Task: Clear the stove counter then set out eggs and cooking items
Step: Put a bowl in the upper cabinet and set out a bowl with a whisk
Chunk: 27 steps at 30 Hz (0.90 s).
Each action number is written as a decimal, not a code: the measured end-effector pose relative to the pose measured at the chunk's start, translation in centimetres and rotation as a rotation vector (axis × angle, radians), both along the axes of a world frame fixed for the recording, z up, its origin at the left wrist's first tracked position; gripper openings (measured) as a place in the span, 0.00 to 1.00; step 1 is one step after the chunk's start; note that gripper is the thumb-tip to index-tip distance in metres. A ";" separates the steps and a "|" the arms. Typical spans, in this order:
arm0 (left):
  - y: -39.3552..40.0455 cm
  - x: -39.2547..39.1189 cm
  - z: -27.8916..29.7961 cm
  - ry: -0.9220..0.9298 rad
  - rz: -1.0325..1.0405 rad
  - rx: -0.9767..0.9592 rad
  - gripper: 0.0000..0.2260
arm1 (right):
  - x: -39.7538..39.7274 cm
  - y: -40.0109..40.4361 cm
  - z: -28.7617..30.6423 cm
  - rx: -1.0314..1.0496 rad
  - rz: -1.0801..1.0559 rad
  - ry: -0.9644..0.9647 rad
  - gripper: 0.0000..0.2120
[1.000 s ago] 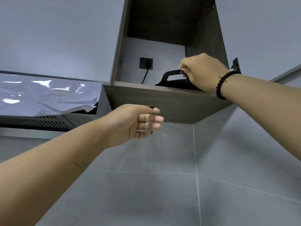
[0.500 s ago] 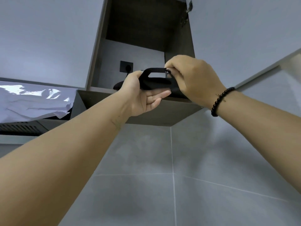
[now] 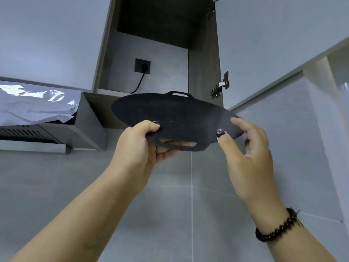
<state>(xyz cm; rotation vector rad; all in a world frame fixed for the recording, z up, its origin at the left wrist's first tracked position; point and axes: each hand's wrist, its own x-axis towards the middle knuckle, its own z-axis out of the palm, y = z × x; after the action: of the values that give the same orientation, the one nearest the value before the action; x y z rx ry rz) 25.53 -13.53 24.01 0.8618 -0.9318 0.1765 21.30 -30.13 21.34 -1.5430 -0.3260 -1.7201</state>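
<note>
Griddle pan, flat, round, black, two-handled point(image 3: 175, 118), held just below the open grey wall cupboard point(image 3: 204, 76).
Left hand point(image 3: 139, 150) grips the near handle; right hand point(image 3: 243, 146) pinches the rim. Best kept level and lowered clear of the cupboard's bottom edge.

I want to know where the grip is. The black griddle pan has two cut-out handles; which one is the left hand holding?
The near handle: the left hand grips beside its slot, fingers showing through. The far handle, toward the cabinet, is untouched.

Open cabinet shelf point(image 3: 105, 91) (black cord point(image 3: 138, 84) resting there).
</note>
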 end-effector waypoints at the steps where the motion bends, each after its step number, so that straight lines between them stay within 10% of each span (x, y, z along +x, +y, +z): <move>1: 0.0 -0.3 -1.2 -0.018 0.033 -0.020 0.11 | -0.2 0.0 -1.0 0.091 0.049 0.049 0.26; 4: 0.5 -0.9 -4.1 -0.021 0.097 -0.062 0.11 | -0.8 0.2 -3.3 0.284 0.308 0.150 0.35; 9: 2.8 -2.1 -8.3 -0.012 0.146 -0.032 0.14 | -2.4 0.4 -6.1 0.312 0.757 0.310 0.10; 27: 14.3 -5.9 -28.7 0.353 -0.103 0.438 0.11 | -12.4 9.3 -29.1 0.836 0.857 0.643 0.15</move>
<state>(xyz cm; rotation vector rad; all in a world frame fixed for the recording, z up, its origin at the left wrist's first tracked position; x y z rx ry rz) 19.66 0.74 -4.69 1.1986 -0.6866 -0.2737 8.90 -20.82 -7.72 -0.9940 0.0804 -0.5069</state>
